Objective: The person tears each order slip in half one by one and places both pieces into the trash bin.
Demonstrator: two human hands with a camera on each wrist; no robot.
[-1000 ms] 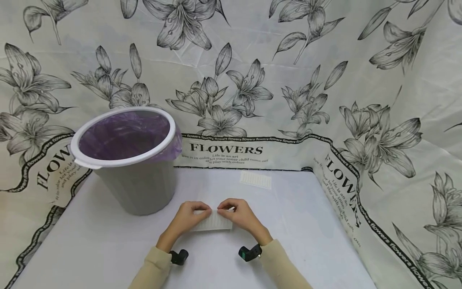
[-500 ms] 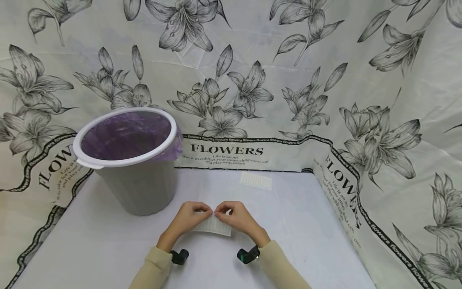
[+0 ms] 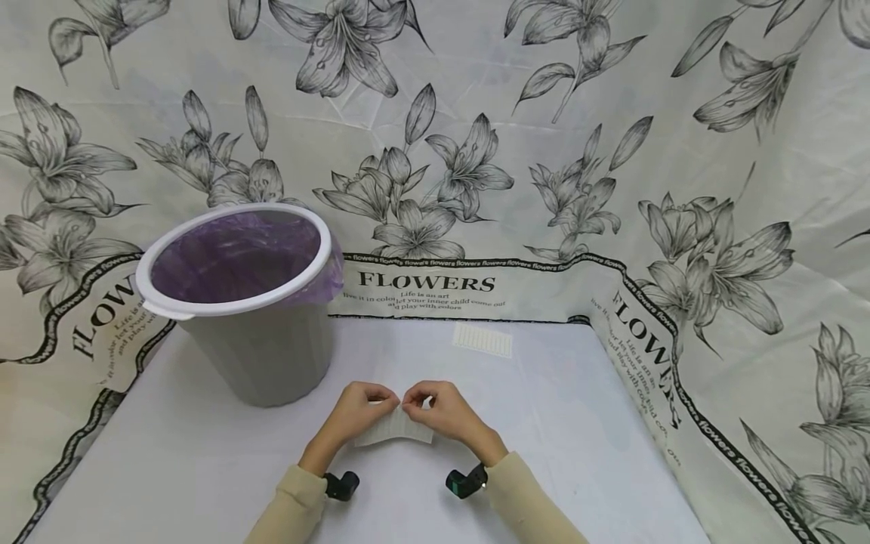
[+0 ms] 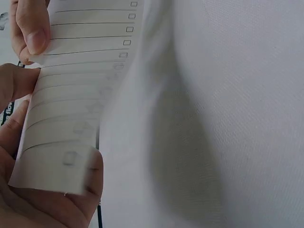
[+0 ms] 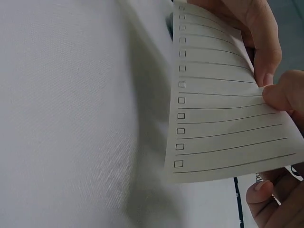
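Observation:
A white lined sheet of paper with a column of small checkboxes is held between both hands just above the table. The left hand pinches its far edge near the middle between thumb and fingers. Close beside it, the right hand pinches the same edge, the two sets of fingertips almost touching. In the right wrist view the sheet looks whole and bends along its length. The left wrist view has the sheet's near end curling over the left hand's fingers, partly blurred.
A grey trash bin with a white rim and a purple liner bag stands at the back left of the white table. Another lined sheet lies flat at the back. Flower-printed cloth encloses the back and sides.
The right hand's fingertips have shifted slightly left, closer to the left hand's. The paper, flatter before, now hangs more bowed along its near edge. Bin and other sheet are unmoved.

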